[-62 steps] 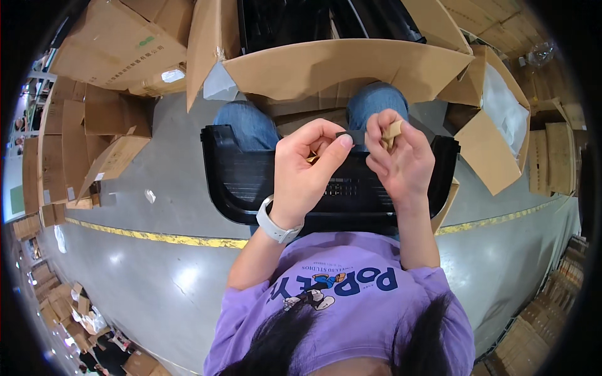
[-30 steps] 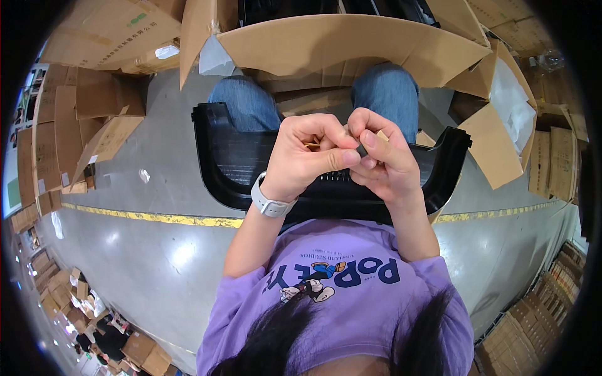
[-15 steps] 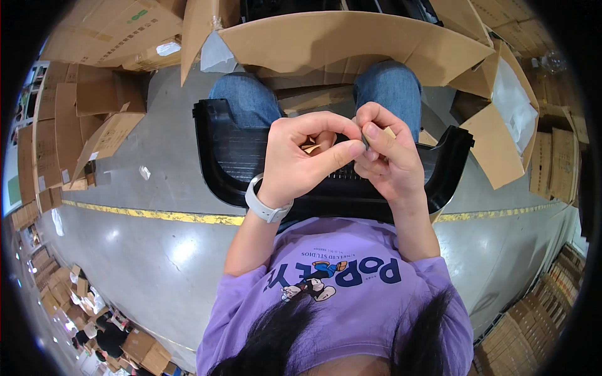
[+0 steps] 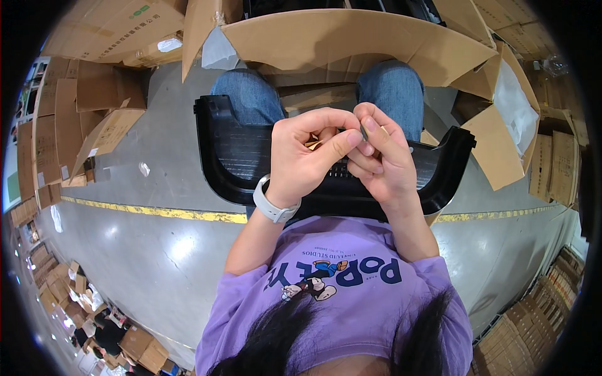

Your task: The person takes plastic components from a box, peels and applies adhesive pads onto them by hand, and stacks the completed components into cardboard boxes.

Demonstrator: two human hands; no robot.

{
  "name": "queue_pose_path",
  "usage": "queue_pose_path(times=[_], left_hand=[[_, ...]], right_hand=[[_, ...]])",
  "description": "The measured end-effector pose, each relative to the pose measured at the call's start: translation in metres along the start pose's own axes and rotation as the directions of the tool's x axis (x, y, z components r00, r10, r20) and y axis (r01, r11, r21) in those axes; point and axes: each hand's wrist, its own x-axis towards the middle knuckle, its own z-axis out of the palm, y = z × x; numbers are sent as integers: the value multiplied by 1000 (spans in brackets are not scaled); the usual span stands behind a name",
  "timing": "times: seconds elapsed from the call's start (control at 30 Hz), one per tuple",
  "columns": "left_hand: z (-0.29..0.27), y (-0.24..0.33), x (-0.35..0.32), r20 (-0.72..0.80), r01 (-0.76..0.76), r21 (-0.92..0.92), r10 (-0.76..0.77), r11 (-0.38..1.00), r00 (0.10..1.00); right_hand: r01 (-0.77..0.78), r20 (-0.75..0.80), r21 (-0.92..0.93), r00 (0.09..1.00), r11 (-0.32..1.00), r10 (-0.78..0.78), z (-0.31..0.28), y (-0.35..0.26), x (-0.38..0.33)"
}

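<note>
Above the black panel (image 4: 244,153), a small dark piece (image 4: 363,132) is pinched by the left hand (image 4: 307,156) and right hand (image 4: 389,163).

Under the grip, legs in blue denim (image 4: 392,97) carry a broad black plastic panel (image 4: 241,153) with curved ends. Left of the grip, a small white scrap (image 4: 144,169) lies on glossy grey floor (image 4: 157,250) (a yellow stripe (image 4: 150,212) crosses it).

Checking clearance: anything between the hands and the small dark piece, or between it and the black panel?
Nothing visible separates the left hand or right hand from the small dark piece: both appear to pinch it. Toward the black panel below, the right hand's curled fingers block part of the view; can't tell what's behind.
</note>
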Motion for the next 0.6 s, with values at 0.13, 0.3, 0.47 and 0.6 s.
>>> queue_pose_path(times=[0.13,0.3,0.47,0.6], left_hand=[[2,-5,-1,-28,-19,-34,18,999,999],[5,-3,-4,-43,28,12,-27,1000,999],[11,-10,-4,-120,36,214,-10,976,993],[16,-9,-2,-140,55,262,-19,964,990]], right_hand=[[2,-42,31,999,1000,-1,2,3,0],[65,-109,-43,992,997,-70,3,6,0],[149,-171,-165,969,975,-178,2,8,1],[140,-190,-177,966,974,-174,4,6,2]])
